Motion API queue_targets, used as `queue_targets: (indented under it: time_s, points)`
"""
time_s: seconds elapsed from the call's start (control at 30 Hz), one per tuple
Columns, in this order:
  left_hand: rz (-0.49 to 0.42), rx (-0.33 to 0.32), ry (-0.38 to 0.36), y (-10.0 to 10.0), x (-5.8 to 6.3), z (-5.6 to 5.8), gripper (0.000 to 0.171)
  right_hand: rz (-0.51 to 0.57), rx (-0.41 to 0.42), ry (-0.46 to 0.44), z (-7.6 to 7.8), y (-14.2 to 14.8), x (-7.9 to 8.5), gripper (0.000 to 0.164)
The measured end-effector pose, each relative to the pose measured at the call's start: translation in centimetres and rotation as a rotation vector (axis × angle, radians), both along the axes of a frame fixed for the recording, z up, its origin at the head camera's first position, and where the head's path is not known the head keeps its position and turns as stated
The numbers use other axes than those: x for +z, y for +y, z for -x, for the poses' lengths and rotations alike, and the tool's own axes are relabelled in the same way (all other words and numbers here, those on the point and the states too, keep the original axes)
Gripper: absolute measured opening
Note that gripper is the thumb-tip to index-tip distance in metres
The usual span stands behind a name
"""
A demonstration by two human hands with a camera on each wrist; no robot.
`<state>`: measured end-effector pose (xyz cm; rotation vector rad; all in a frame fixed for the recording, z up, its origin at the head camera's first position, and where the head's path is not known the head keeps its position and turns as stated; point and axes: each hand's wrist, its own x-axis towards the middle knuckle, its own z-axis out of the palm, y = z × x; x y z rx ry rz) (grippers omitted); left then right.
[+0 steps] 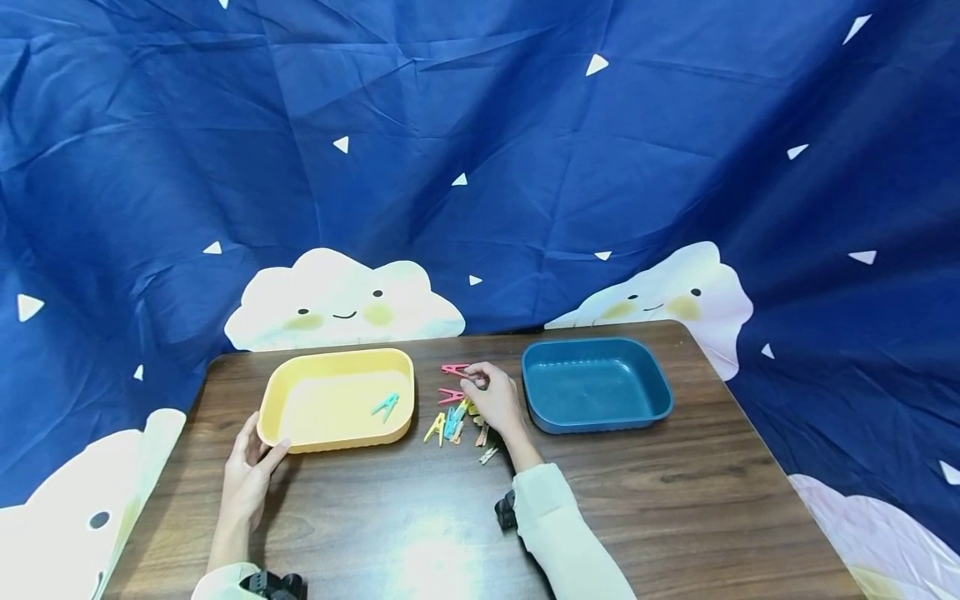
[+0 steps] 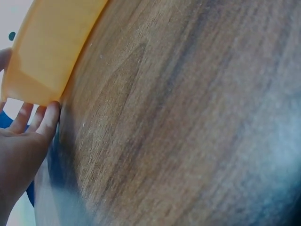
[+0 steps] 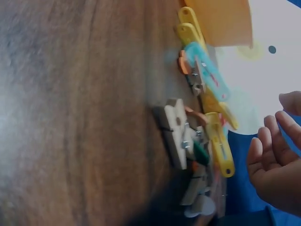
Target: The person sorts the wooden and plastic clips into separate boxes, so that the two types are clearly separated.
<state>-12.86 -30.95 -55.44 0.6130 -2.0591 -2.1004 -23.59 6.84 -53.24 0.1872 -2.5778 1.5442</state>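
My left hand (image 1: 246,477) grips the near left corner of the yellow plastic bin (image 1: 341,443), thumb at the rim and fingers along the outer wall. One teal clothespin (image 1: 386,405) lies in that bin. My right hand (image 1: 498,403) hovers over the clothespin pile, fingertips close to two red clothespins (image 1: 452,396). In the right wrist view its fingers (image 3: 270,141) are loosely bent, with nothing seen between them and the thumb. Below them lie yellow clothespins (image 3: 220,146), a blue clothespin (image 3: 207,70) and a wooden clothespin (image 3: 175,134); the hand hides part of the pile in the head view.
A dark blue bin (image 1: 600,423) stands to the right of the pile on the wooden table (image 1: 675,500). Behind the table's far edge hangs a blue curtain (image 1: 495,108) with white clouds. A yellow clothespin (image 1: 435,427) lies at the pile's left edge.
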Motion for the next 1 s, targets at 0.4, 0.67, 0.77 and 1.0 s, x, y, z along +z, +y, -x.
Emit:
queue_targets:
  time_s: [0.4, 0.67, 0.77, 1.0]
  points:
    - [0.049, 0.000, -0.016, -0.1, -0.2, -0.1, 0.087, -0.051, -0.096, -0.089, 0.6, 0.5, -2.3, 0.024]
    - [0.060, -0.002, -0.025, -0.2, 0.1, -0.1, 0.087, -0.082, -0.128, -0.127, 1.2, 0.7, -2.9, 0.025]
    - [0.061, -0.002, -0.021, -0.2, 0.0, 0.0, 0.087, -0.088, -0.133, -0.130, 1.4, 0.7, -3.1, 0.025]
    - [0.059, -0.008, -0.025, -0.2, -0.3, -0.1, 0.087, -0.070, -0.151, -0.205, 2.0, 1.0, -3.1, 0.023]
